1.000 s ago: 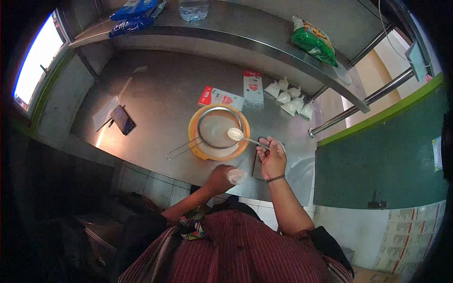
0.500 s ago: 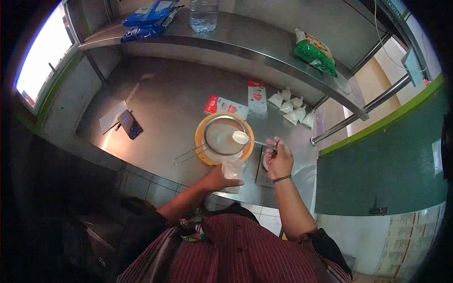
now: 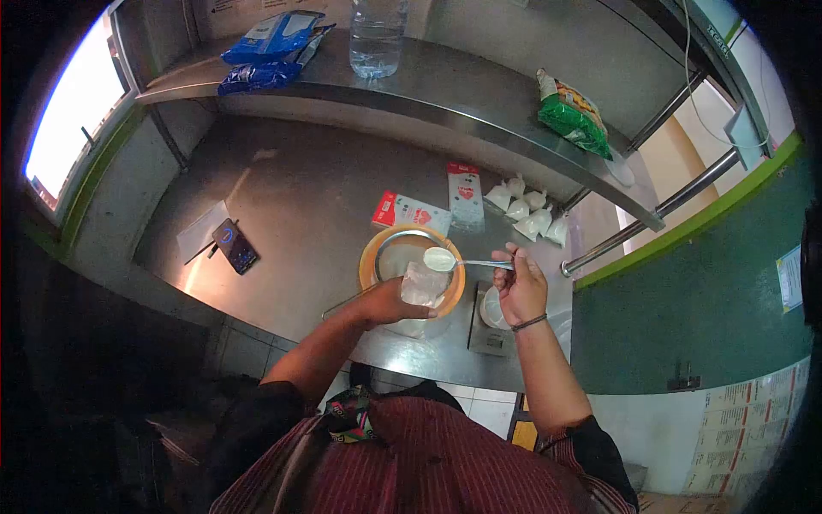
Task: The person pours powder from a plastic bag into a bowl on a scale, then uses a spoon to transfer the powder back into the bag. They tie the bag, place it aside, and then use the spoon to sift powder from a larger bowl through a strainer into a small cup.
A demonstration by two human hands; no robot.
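Powder heaped on the spoon [image 3: 442,258] rides level in my right hand [image 3: 520,289] — fingers pinching its handle; my left hand [image 3: 383,302] grips the small plastic bag [image 3: 425,284] upright over the orange bowl [image 3: 373,254] — spills land inside.

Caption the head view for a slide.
Right hand holds a heaped spoon above the sieve; left hand holds a plastic bag.

The steel counter [image 3: 300,197] bears an orange bowl [image 3: 370,257], phone [image 3: 235,246], cartons [image 3: 464,190] and a scale [image 3: 492,334].

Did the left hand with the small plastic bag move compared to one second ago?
Yes. The left hand brought the plastic bag up over the orange bowl, toward the spoon.
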